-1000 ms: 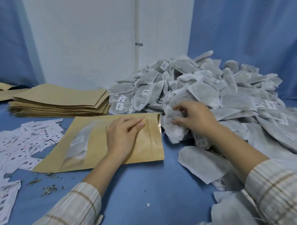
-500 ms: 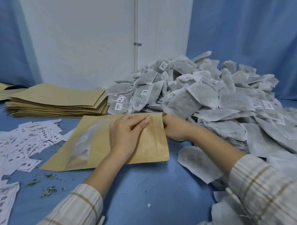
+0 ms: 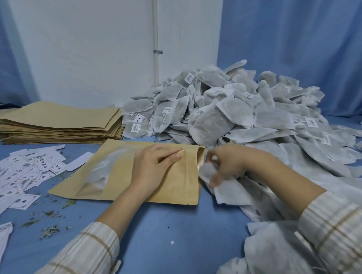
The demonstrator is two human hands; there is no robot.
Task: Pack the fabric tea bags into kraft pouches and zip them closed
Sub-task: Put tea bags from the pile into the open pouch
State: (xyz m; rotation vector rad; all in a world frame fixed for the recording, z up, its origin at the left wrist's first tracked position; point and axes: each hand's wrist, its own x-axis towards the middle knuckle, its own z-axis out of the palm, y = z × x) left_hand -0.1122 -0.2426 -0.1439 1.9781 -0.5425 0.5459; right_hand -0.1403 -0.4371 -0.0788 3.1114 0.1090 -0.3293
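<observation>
Left hand rests flat, fingers straight, on a kraft pouch lying on the blue table. Right hand, blurred, pinches a fabric tea bag at the pouch's open mouth, beside the tea-bag heap.

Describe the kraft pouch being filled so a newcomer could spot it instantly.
Start at the big heap of grey tea bags. Just in front lies one kraft pouch under the left hand. Unlike the stacked pouches, it lies alone, showing a clear window.
</observation>
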